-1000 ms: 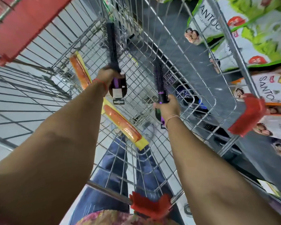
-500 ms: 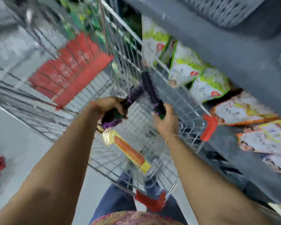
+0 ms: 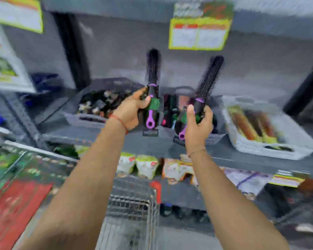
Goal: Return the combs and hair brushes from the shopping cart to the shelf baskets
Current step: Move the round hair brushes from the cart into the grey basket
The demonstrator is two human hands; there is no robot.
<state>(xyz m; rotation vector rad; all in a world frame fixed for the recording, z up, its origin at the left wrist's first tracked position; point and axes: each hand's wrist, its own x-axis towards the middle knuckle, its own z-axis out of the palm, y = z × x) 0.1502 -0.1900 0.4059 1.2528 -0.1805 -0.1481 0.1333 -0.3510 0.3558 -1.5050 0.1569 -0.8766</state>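
Closest to the camera are two bare forearms reaching up and forward, with the wire shopping cart (image 3: pixel 132 210) down below between them and its red flap (image 3: pixel 16 204) off to the left. The left hand (image 3: pixel 132 110), red thread on the wrist, is wrapped around the handle of a black round hair brush (image 3: pixel 152 83) with a purple end, holding it pretty much straight up. The right hand (image 3: pixel 197 123) grips a second round brush (image 3: pixel 206 83) of the same kind, tilted a bit to the right. Both brushes are up in the air in front of the grey shelf (image 3: pixel 152 143), not in any basket. Behind them sits a dark basket (image 3: pixel 90 120) of small dark items, a middle basket (image 3: pixel 215 138) mostly hidden by the hands, and a white basket (image 3: pixel 271 150) on the right holding orange combs (image 3: pixel 242 123). It's all motion-blurred, so labels are unreadable. Snack bags (image 3: pixel 145 166) line the shelf underneath.
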